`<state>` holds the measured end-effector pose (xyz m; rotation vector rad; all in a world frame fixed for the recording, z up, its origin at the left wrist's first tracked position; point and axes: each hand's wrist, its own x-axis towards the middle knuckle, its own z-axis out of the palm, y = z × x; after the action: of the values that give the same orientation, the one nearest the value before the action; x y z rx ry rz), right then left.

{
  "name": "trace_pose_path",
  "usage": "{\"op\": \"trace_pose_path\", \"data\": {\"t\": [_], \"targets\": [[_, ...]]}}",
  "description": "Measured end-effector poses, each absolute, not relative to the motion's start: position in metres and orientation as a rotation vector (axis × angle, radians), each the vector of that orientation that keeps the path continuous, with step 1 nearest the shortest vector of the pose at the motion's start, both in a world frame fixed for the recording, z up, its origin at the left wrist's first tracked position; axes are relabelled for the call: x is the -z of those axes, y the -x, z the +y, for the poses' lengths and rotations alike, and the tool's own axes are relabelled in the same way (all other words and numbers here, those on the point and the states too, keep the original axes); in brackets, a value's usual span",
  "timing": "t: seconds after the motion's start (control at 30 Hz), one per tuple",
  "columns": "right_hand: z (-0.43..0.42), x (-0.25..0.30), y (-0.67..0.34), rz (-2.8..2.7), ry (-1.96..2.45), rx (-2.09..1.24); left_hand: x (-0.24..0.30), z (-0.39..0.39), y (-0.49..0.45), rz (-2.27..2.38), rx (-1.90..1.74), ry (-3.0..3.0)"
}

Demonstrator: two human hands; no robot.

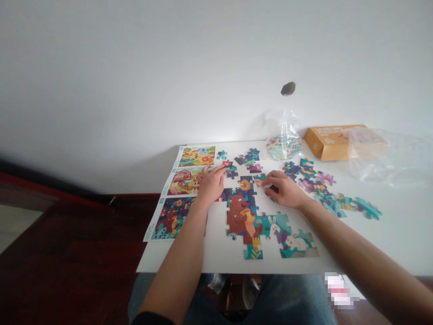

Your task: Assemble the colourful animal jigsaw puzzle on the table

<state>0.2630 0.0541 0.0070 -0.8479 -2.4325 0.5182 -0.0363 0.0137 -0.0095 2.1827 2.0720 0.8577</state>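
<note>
Puzzle pieces point(241, 215) on white table point(389, 237) by pale wall point(169, 67); left hand point(211, 185) flat, released; right hand point(287, 190), grip unclear.

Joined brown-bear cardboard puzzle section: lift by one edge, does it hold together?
Probably not: the joined brown-bear cardboard puzzle section is thin interlocked pieces lying flat, so it would likely sag and separate at the tabs. Pushed flat, it should slide on the smooth white table. It looks light.

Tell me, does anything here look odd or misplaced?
A dark patch mars the white wall, perhaps a hole or stain. The picture sheet sits at the table edge, maybe overhanging. Scattered puzzle pieces look ordinary.
</note>
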Motion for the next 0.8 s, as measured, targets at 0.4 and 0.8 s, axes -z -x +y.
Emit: {"op": "trace_pose_path", "data": {"t": [0.4,0.8], "targets": [[0.052,-0.010,-0.259,-2.431,0.801,-0.531,0.009,0.019,0.038,2.166,-0.755,-2.106],[0.049,-0.007,-0.255,-2.389,0.788,-0.577,0.010,0.041,0.065,2.134,-0.786,-2.197]]}}
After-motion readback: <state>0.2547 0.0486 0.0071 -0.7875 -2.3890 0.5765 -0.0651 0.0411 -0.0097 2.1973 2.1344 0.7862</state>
